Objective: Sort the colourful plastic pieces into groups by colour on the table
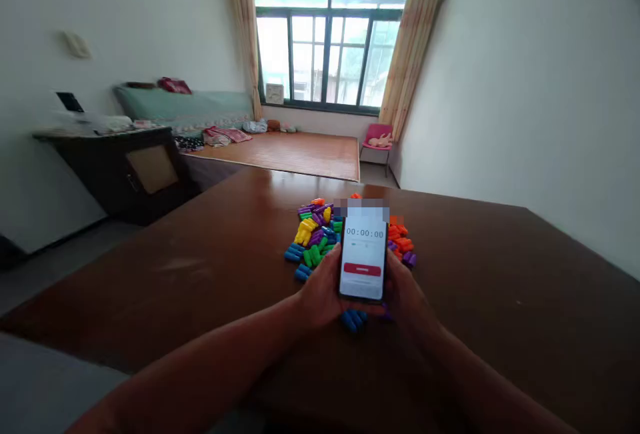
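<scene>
Both my hands hold a smartphone [363,254] upright, its lit screen facing me with 00:00:00 and a red button on it. My left hand [323,291] grips the phone's left edge, and my right hand [403,284] wraps its right edge; the fingers behind it are hidden. Past the phone, small plastic pieces lie in a loose heap on the brown table [225,274]. Yellow pieces [305,231], green pieces [314,255] and blue pieces [294,253] show on the left, orange pieces [400,231] on the right, with purple ones among them. The phone covers the heap's middle.
Beyond the table stands a low wooden bed platform [305,151] with cloths on it. A pink chair [376,134] is by the window [327,54]. A dark cabinet [115,167] stands on the left, and a white wall [525,87] runs along the right.
</scene>
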Tool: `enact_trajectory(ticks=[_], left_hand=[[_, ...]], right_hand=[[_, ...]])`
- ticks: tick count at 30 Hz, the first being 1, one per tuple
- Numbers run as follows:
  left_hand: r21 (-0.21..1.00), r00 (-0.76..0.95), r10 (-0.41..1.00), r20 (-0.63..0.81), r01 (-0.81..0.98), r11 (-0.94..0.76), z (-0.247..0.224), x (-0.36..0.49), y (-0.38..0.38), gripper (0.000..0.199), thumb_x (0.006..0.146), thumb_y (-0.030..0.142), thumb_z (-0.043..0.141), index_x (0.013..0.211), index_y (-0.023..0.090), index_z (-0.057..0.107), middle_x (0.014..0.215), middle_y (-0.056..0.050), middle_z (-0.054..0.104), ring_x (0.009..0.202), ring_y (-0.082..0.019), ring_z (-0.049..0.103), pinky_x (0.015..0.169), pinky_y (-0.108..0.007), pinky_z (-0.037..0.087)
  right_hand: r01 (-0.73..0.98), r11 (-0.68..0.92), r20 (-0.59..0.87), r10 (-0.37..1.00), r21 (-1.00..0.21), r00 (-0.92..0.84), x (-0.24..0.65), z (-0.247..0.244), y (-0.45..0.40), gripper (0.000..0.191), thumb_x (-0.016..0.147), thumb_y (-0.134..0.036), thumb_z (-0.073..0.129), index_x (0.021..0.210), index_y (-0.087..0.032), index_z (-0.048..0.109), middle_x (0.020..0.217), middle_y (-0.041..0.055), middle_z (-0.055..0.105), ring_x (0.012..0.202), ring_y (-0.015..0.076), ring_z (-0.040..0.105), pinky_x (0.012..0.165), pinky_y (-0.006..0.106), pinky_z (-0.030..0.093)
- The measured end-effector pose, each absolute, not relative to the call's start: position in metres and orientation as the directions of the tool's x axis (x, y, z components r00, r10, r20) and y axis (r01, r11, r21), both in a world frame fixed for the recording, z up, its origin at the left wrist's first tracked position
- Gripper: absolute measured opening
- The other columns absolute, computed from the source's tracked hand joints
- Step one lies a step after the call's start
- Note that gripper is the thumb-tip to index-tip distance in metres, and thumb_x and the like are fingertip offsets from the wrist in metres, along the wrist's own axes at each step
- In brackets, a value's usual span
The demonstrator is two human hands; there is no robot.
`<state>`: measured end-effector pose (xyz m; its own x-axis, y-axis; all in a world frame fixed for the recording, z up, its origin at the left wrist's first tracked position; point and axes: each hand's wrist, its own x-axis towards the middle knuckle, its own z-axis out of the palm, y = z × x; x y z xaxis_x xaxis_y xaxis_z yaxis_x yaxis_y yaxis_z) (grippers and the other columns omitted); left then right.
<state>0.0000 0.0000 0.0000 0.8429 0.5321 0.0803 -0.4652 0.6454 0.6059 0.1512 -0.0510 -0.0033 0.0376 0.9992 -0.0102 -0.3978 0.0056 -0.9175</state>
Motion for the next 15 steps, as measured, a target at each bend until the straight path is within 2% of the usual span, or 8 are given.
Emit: enact_trajectory(ticks=[6,15], left_hand=[[0.601,0.852,0.515,0.097,-0.462,0.652,-0.002,0.0007,0.0032,0.062,0.095,0.055,0.026,0.141,0.016,0.041,0.123,-0.019,0.062,0.109,-0.037,0.06,0.086,-0.06,0.047],[0.604,0.857,0.507,0.093,-0.453,0.656,-0.004,-0.0012,0.0028,0.063,0.095,0.055,0.025,0.143,0.016,0.038,0.124,-0.02,0.061,0.112,-0.037,0.059,0.088,-0.059,0.046]], right_hand=[[-0.424,-0.011,-0.02,1.0,-0.906,0.017,0.1493,-0.0015,-0.0467,0.054,0.083,-0.06,0.052,0.123,-0.025,0.059,0.092,0.0039,0.073,0.08,0.0233,0.07,0.071,0.035,0.058],[-0.452,-0.032,-0.049,0.998,-0.891,0.026,0.1489,-0.001,-0.0488,0.058,0.08,-0.06,0.058,0.127,-0.027,0.057,0.101,0.0052,0.072,0.092,0.0269,0.068,0.08,0.041,0.056]])
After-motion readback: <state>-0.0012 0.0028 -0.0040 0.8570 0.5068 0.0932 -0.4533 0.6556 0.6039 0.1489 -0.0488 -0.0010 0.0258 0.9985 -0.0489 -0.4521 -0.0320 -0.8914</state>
